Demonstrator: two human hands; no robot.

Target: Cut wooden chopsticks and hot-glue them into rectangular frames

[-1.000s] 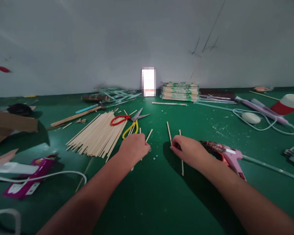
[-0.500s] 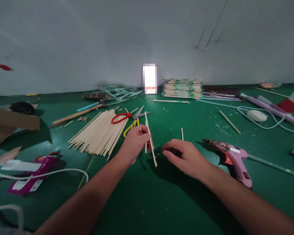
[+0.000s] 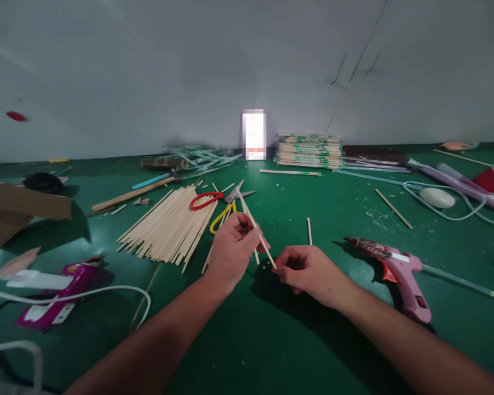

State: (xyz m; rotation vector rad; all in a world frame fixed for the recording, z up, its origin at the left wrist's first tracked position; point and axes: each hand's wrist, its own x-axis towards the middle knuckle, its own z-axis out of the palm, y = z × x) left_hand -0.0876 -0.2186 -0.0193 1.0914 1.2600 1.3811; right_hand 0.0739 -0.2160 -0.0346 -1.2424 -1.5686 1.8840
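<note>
My left hand [image 3: 230, 249] is closed around thin wooden sticks [image 3: 253, 222], held a little above the green table [image 3: 271, 329]. The longest stick slants from near the scissors down to my right hand [image 3: 308, 271], whose fingers pinch its lower end. A pile of similar wooden sticks [image 3: 168, 225] lies just left of my left hand. Scissors with red and yellow handles [image 3: 218, 206] lie behind my left hand. A short stick [image 3: 309, 230] lies on the table beyond my right hand.
A pink glue gun [image 3: 399, 274] lies to the right of my right hand, its cord running right. A purple tool [image 3: 53, 299] with a white cable sits at left, a cardboard box [image 3: 16, 211] behind it. Wrapped stick bundles [image 3: 308, 151] are stacked by the wall.
My left hand lifted sticks off the table and raised them. My right hand left the sticks lying on the table, moved left and took the lower end of the held stick.
</note>
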